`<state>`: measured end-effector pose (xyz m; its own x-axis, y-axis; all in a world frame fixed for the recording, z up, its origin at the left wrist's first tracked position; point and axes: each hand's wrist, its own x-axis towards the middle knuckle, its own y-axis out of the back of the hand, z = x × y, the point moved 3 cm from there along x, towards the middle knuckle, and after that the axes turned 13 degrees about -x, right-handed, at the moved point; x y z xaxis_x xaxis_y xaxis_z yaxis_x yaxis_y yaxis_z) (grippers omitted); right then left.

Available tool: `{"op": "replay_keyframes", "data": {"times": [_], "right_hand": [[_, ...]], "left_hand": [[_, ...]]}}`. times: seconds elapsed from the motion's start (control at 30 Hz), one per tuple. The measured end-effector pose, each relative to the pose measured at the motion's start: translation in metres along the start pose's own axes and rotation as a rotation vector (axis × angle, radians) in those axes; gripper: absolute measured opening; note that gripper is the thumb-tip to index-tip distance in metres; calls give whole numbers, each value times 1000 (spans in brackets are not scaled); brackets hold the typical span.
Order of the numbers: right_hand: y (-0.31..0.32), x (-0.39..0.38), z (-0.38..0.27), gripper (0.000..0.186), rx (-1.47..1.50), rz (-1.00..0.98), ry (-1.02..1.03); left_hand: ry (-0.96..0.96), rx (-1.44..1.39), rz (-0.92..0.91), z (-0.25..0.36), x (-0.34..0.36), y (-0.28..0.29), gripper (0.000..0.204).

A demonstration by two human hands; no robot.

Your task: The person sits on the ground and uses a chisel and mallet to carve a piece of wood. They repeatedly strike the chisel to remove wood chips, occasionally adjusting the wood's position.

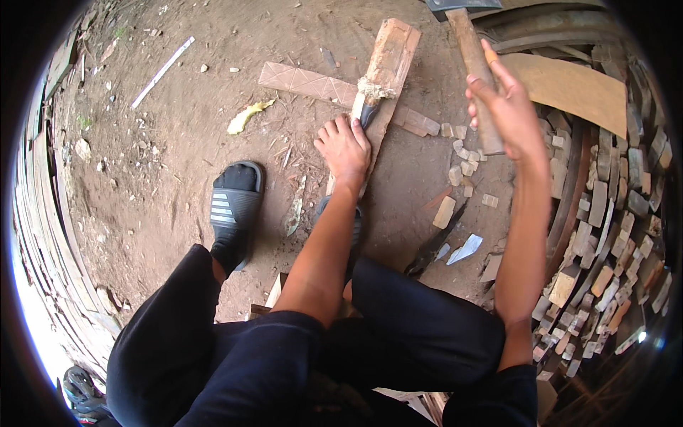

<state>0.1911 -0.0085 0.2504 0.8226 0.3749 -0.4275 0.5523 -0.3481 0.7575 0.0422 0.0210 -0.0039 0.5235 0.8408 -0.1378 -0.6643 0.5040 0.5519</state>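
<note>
My right hand [501,107] is raised at the right, its fingers wrapped round the thick wooden handle of a tool with a dark metal head [466,6]. The upper frame edge cuts off part of that head, so I cannot tell whether it is a hammer or a hatchet. My left hand [345,148] presses on a long wooden board [380,132], fingers curled over its left side. Beyond my thumb, a dark, smooth piece [368,114] meets a clump of pale fibres [375,90] below a rough wooden block [391,51] at the board's far end.
A flat plank with carved lines [306,83] lies crosswise under the board. Small wood offcuts [466,160] scatter to the right, beside a large stack of wood pieces [605,249]. A brown sheet [569,85] leans there. My sandalled foot [238,206] stands on the dirt ground.
</note>
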Motion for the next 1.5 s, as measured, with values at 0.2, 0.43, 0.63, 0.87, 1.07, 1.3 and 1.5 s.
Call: {"op": "replay_keyframes", "data": {"times": [0.2,0.43,0.63,0.87,1.07,1.3,1.5], "right_hand": [[-22,-24,32,67,-152,-505,-172],[-1,-26,26,66,-61,-439,-156],[8,-19,11,66,22,-45,-39],[-32,-30,39,67,-44,-470,-214],[-16,-34,34,66,-41,-402,-204],[-8,-25,15,64,-23,-73,18],[-31,-38,18,71,-208,-531,-114]], "left_hand": [[36,17,63,-2,-1,5,37],[51,11,14,-3,2,2,39],[-4,20,14,-3,1,-3,37],[-63,29,50,-2,-3,7,68],[-38,124,-90,2,-1,6,68],[-69,114,-16,5,-1,5,61],[-20,82,-13,-9,-14,11,61]]}}
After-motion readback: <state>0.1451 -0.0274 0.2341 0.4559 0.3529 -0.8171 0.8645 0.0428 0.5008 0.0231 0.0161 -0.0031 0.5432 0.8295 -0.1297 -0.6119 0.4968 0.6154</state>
